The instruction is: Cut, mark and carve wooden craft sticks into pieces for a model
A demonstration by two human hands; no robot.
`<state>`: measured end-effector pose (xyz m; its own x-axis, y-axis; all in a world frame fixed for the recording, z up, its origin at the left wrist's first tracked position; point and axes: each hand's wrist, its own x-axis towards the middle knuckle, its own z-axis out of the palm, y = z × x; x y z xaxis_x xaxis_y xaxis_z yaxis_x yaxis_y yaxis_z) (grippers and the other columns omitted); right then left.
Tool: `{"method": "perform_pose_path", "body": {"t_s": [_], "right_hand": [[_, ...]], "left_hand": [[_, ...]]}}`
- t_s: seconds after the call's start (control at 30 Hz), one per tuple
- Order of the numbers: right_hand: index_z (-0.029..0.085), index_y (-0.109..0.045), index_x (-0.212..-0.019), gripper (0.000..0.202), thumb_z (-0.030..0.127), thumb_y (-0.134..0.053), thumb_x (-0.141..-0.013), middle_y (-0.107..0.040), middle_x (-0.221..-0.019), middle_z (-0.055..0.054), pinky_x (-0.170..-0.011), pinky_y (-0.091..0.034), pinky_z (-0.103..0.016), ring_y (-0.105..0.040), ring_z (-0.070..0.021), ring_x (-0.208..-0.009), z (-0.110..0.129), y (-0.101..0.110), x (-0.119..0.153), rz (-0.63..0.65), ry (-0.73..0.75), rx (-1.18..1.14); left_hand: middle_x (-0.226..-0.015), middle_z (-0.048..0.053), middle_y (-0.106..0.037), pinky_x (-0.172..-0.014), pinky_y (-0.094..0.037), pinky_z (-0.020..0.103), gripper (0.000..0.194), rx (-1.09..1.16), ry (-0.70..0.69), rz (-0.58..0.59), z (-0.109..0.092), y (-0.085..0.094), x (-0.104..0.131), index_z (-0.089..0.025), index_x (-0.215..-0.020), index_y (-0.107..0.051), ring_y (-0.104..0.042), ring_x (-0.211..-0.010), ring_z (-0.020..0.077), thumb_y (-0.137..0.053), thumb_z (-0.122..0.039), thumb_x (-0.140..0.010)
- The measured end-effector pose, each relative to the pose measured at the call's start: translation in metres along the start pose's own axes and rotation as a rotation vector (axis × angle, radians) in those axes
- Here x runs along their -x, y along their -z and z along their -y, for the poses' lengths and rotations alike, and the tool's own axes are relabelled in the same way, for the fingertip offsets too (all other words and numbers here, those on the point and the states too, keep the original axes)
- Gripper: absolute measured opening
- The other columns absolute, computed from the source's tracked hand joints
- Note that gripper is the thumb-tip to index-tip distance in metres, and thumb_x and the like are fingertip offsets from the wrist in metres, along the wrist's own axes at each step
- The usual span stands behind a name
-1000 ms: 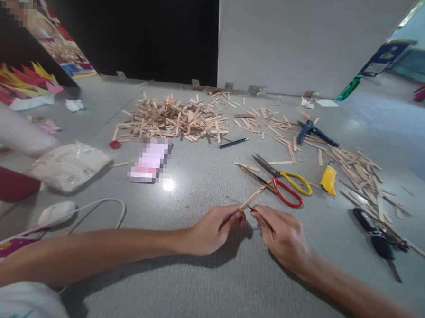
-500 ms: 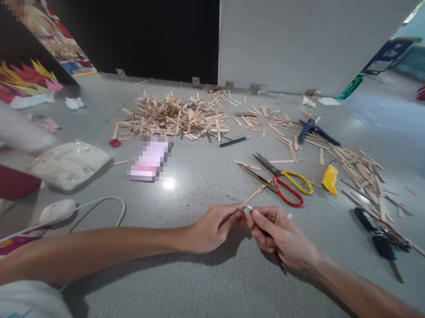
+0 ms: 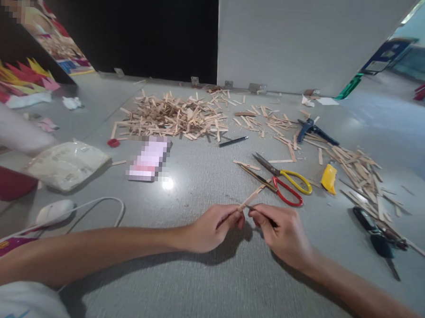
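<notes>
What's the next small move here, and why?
Probably ease the right hand slightly toward the wooden stick, with the left hand steady. The left pinches the stick's near end, and a thin dark tool pokes out of the right beside it; whether they touch is too small to tell.

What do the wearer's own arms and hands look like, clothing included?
The left grip and right grip are bare hands with no gloves or visible rings. The left forearm and right forearm show no watch or bracelet. A white sleeve with light-blue lines shows at lower left; no right sleeve is in view.
</notes>
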<state>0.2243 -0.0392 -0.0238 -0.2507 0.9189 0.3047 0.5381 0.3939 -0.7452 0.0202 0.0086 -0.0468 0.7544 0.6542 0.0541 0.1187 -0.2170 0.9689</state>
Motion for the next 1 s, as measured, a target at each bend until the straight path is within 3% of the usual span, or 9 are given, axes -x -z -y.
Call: {"method": "perform_pose_path", "body": {"t_s": [0.07,0.17,0.37,0.5,0.6,0.73,0.87,1.0], "right_hand": [[0.019,-0.076,-0.078,0.034,0.018,-0.052,-0.104,-0.060,-0.061,0.001,-0.054,-0.038,-0.025,-0.050,-0.0114,-0.052,-0.002,0.001,0.000,-0.022,0.071,0.049],[0.019,-0.073,-0.074,0.036,0.022,-0.052,-0.104,-0.060,-0.060,0.001,-0.053,-0.038,-0.025,-0.051,-0.0120,-0.052,-0.003,0.000,-0.001,0.003,0.009,-0.007],[0.019,-0.066,-0.077,0.041,0.049,-0.057,-0.104,-0.055,-0.056,0.003,-0.044,-0.027,-0.024,-0.037,-0.0093,-0.045,0.010,-0.007,-0.005,0.141,-0.429,-0.504],[0.021,-0.060,-0.079,0.052,0.070,-0.073,-0.088,-0.048,-0.052,0.009,-0.038,-0.012,-0.021,-0.017,-0.0044,-0.041,0.018,-0.004,-0.008,0.280,-0.719,-0.902],[0.021,-0.058,-0.079,0.056,0.073,-0.080,-0.081,-0.046,-0.052,0.011,-0.036,-0.009,-0.020,-0.015,-0.0036,-0.040,0.021,0.002,-0.011,0.421,-0.814,-1.032],[0.020,-0.063,-0.080,0.052,0.071,-0.069,-0.091,-0.052,-0.053,0.007,-0.037,-0.015,-0.022,-0.023,-0.0055,-0.039,0.019,0.009,-0.013,0.363,-0.655,-0.827],[0.019,-0.069,-0.076,0.039,0.044,-0.057,-0.104,-0.062,-0.058,0.000,-0.046,-0.032,-0.025,-0.045,-0.0101,-0.047,0.011,0.011,-0.010,0.137,-0.346,-0.304],[0.020,-0.067,-0.071,0.037,0.026,-0.053,-0.105,-0.062,-0.057,0.002,-0.049,-0.036,-0.024,-0.048,-0.0095,-0.047,0.007,0.007,-0.006,0.001,-0.144,-0.038]], "left_hand": [[-0.065,-0.006,-0.042,-0.062,-0.036,0.026,0.047,0.014,-0.007,0.019,0.000,0.002,0.000,-0.021,-0.082,-0.052,-0.041,-0.060,0.0132,-0.034,-0.052,-0.113],[-0.064,-0.006,-0.042,-0.061,-0.035,0.026,0.051,0.055,0.007,0.058,-0.001,0.004,-0.001,-0.021,-0.083,-0.053,-0.040,-0.059,0.0132,-0.034,-0.059,-0.112],[-0.066,-0.006,-0.041,-0.059,-0.033,0.026,0.056,0.163,0.037,0.009,-0.002,0.002,-0.002,-0.021,-0.082,-0.049,-0.035,-0.059,0.0121,-0.037,-0.069,-0.109],[-0.068,-0.004,-0.047,-0.062,-0.036,0.026,0.055,0.146,0.029,0.002,-0.001,0.001,-0.002,-0.020,-0.084,-0.055,-0.040,-0.062,0.0132,-0.038,-0.066,-0.110],[-0.072,-0.002,-0.053,-0.067,-0.040,0.028,0.054,0.179,-0.013,0.052,0.000,0.001,-0.002,-0.020,-0.081,-0.054,-0.047,-0.067,0.0144,-0.040,-0.065,-0.109],[-0.065,-0.006,-0.042,-0.059,-0.034,0.026,0.051,0.213,0.027,0.019,-0.001,0.002,0.000,-0.021,-0.082,-0.052,-0.039,-0.059,0.0124,-0.041,-0.062,-0.110],[-0.063,-0.007,-0.039,-0.056,-0.031,0.025,0.051,0.144,0.062,0.009,-0.003,0.002,0.001,-0.021,-0.082,-0.051,-0.036,-0.057,0.0119,-0.038,-0.062,-0.110],[-0.062,-0.007,-0.038,-0.057,-0.030,0.025,0.046,0.103,0.074,-0.011,-0.003,0.001,0.001,-0.021,-0.082,-0.051,-0.035,-0.056,0.0118,-0.037,-0.054,-0.110]]}}
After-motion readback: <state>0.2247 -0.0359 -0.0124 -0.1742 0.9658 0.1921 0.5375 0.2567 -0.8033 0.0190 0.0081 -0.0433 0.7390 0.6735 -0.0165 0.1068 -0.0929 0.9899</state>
